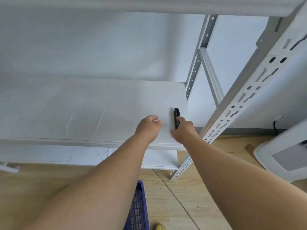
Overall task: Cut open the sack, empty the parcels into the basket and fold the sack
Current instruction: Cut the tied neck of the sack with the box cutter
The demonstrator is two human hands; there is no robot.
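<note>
Both forearms were bare, no sleeve reaching into view, no watch, band or ring showing on the left hand or right hand. A yellow shoe tip poked in below.

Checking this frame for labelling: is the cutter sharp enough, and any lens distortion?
Head view: black cutter under the right hand is fairly crisp; shelf post bows from wide-angle distortion; soft even light, faint shadows, mild blur at the edges.
</note>
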